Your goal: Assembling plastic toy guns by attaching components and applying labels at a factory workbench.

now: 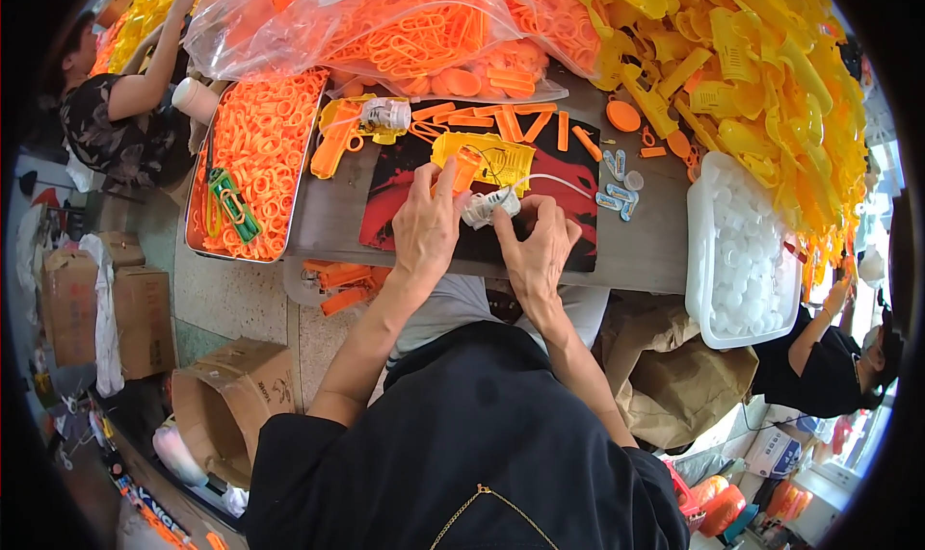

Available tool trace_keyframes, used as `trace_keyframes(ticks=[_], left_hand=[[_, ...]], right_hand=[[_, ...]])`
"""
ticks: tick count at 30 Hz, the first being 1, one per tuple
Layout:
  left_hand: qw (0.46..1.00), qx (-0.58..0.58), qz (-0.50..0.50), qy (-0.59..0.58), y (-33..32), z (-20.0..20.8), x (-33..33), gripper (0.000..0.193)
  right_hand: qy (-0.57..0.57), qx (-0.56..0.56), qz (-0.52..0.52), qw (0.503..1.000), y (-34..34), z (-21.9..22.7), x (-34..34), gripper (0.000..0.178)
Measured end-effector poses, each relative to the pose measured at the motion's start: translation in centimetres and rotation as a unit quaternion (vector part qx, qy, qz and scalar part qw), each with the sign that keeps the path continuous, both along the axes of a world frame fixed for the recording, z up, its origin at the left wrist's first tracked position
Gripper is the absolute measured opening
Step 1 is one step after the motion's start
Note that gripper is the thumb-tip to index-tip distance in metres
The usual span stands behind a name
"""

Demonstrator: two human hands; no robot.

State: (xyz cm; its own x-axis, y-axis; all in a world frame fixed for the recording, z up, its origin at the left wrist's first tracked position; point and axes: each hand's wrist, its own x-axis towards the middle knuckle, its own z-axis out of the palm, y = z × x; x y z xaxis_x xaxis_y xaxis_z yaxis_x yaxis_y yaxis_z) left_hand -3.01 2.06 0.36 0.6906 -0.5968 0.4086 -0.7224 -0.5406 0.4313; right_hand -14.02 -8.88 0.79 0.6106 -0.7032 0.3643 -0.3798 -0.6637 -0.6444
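My left hand (427,224) is closed on an orange plastic piece (466,170) with thin wires, at the left side of a yellow plastic shell half (515,163). My right hand (537,247) pinches a clear plastic cylinder (489,207), which has a white flexible tube (554,178) curving off to the right. Fingertips of both hands come close together around the cylinder. Beneath them lies a black and red mat (387,213). Beyond my left hand rests an orange and yellow assembly (337,138) with a similar clear cylinder (387,115).
A metal tray (231,257) of orange rings, with a green tool (234,206) on top, stands left. A white tub (698,261) of translucent caps stands right. Bags of orange parts (414,39) and a yellow pile (742,78) fill the back. Orange strips and small blue-white pieces (617,199) lie between.
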Motion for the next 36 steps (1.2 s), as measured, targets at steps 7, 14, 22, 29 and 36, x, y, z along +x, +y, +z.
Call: trace_keyframes(ticks=[7, 14, 22, 29, 36], left_hand=[[0.999, -0.01, -0.048, 0.021, 1.3, 0.6, 1.1, 0.054], [0.998, -0.058, -0.037, 0.0, 0.2, 0.2, 1.6, 0.051], [0.993, -0.117, -0.033, 0.006, -0.7, -2.3, 1.4, 0.05], [0.994, -0.106, -0.032, 0.021, -0.6, -2.4, 1.4, 0.054], [0.992, -0.114, -0.045, 0.012, -0.5, -2.6, 1.8, 0.049]], right_hand=[[0.134, 0.042, 0.069, 0.988, -6.4, 1.6, 3.6, 0.032], [-0.001, -0.145, 0.177, 0.973, -6.6, 1.7, 4.2, 0.022], [0.06, -0.06, 0.218, 0.972, -6.5, 0.3, 5.5, 0.023], [0.044, -0.102, 0.251, 0.962, -7.2, 0.3, 6.3, 0.029], [0.166, 0.096, 0.295, 0.936, -8.2, 1.0, 6.7, 0.043]])
